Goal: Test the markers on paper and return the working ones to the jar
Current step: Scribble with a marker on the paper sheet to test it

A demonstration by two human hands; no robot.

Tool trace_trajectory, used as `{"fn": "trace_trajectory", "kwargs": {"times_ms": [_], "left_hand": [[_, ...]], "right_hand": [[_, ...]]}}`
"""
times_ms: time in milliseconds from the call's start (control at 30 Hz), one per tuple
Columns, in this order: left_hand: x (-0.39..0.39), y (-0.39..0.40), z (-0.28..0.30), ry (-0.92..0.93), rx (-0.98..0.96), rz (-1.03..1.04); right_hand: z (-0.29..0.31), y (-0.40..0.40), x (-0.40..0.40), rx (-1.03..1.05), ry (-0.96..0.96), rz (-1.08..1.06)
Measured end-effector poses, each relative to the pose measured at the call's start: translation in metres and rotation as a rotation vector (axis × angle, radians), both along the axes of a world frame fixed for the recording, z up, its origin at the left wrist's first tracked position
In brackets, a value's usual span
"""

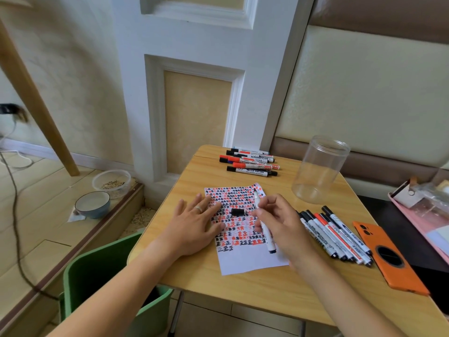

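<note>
Beyond my right hand (pixel 279 224) the jar (pixel 319 170) stands without a single marker in it, so nothing is returned yet; capped markers wait in two piles (pixel 250 162) (pixel 337 235). Between my hands, the paper (pixel 243 254) is nearly filled with marks. My right fingers pinch an uncapped marker (pixel 264 229), its cap (pixel 237 212) lying just left. My left hand (pixel 194 224) presses flat on the paper.

The paper (pixel 245 229) lies at the middle of the worktop (pixel 255 288). On it sit a cap (pixel 237 212) and a marker (pixel 265 229), with the left hand (pixel 192 224) at its nine o'clock edge and the right hand (pixel 279 227) at three o'clock. A row of markers (pixel 250 161) lies at twelve o'clock, the jar (pixel 318 169) at two o'clock. More markers (pixel 337 237) lie at three o'clock, a phone (pixel 386 256) just beyond them.
</note>
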State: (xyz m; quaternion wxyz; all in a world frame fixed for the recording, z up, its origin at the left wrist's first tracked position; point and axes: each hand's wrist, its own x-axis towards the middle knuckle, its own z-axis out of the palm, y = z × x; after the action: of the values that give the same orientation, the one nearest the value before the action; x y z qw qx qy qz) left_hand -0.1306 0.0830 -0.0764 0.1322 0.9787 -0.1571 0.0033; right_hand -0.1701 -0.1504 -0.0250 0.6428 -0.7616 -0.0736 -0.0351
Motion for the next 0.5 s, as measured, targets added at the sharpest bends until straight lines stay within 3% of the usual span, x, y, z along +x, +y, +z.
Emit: {"fn": "trace_trajectory", "kwargs": {"times_ms": [133, 200, 500], "left_hand": [[-0.001, 0.0, 0.001, 0.009, 0.015, -0.002], [-0.001, 0.001, 0.001, 0.012, 0.015, -0.002], [-0.002, 0.0, 0.002, 0.001, 0.05, -0.003]], "right_hand": [[-0.006, 0.002, 0.0, 0.466, 0.238, 0.093], [-0.01, 0.003, -0.001, 0.534, 0.257, 0.145], [-0.023, 0.015, -0.014, 0.103, 0.118, 0.121]]}}
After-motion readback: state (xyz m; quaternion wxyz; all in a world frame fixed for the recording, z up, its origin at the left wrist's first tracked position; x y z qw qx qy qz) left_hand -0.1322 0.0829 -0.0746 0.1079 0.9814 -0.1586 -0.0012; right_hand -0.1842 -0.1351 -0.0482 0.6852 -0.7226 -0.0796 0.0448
